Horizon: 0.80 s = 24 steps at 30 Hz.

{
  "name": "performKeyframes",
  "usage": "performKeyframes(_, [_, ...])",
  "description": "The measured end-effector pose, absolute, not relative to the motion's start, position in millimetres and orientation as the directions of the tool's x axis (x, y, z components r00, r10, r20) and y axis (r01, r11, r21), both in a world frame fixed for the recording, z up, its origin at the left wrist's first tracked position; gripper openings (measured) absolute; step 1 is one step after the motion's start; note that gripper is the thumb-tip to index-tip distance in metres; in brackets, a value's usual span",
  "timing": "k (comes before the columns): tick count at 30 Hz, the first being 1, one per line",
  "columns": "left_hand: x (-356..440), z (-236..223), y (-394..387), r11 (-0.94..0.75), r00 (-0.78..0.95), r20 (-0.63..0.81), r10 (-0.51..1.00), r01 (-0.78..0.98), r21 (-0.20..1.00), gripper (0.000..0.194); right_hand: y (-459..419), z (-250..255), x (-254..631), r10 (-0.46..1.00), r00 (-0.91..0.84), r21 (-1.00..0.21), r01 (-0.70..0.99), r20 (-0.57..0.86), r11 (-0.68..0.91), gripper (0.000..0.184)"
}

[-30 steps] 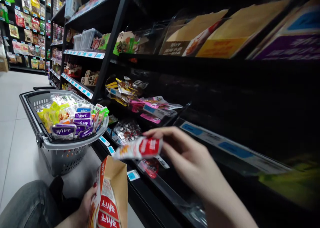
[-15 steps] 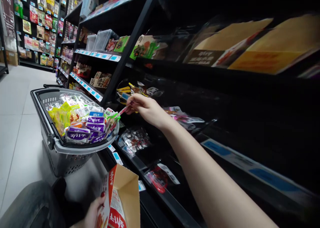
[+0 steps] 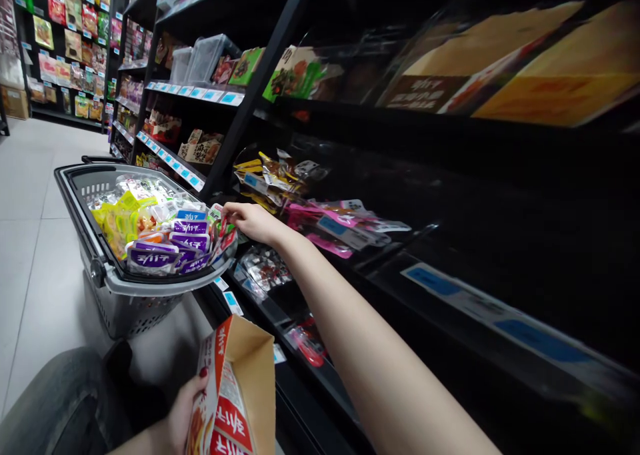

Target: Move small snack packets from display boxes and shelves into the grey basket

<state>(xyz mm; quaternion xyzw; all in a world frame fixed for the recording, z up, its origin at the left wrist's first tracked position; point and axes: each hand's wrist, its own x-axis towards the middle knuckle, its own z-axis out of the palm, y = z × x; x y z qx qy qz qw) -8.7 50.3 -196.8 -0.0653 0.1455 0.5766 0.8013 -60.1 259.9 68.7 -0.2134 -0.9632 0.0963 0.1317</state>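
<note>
In my left hand [image 3: 184, 405] is an open cardboard box [image 3: 260, 375] with a red and white front, gripped by its side. Red snack packets [image 3: 231, 420] stand inside it. My right hand [image 3: 249, 220] reaches out to the near right rim of a grey shopping basket [image 3: 135, 288]. Its bent fingers pinch a red and white snack packet [image 3: 227, 238], which is down among the other bags at that rim. Purple-labelled packets [image 3: 189, 243], yellow bags [image 3: 119, 218] and silvery packs fill the basket. The fingertips of my right hand are partly hidden.
Black shelving [image 3: 260, 75] runs along the right, with price strips on its edges. Pink packets [image 3: 340, 222], yellow packets [image 3: 273, 175] and clear-wrapped packs [image 3: 265, 266] lie in its lower trays. Cardboard display boxes [image 3: 430, 88] stand higher up. My bent knee [image 3: 65, 395] is at lower left.
My right hand has carried a red and white packet from above the box leftward and down into the basket's right side. My left hand keeps hold of the box.
</note>
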Motion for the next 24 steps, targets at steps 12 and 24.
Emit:
performKeyframes(12, [-14.9, -174.0, 40.2, 0.36, 0.288, -0.425, 0.858, -0.927, 0.1, 0.052, 210.6, 59.4, 6.4, 0.583, -0.64, -0.54, 0.296, 0.5, 0.788, 0.03])
performKeyframes(24, [-14.2, -175.7, 36.3, 0.255, 0.227, -0.182, 0.957, -0.955, 0.151, 0.04, 84.7, -27.1, 92.2, 0.477, -0.87, -0.113, 0.491, -0.129, 0.864, 0.028])
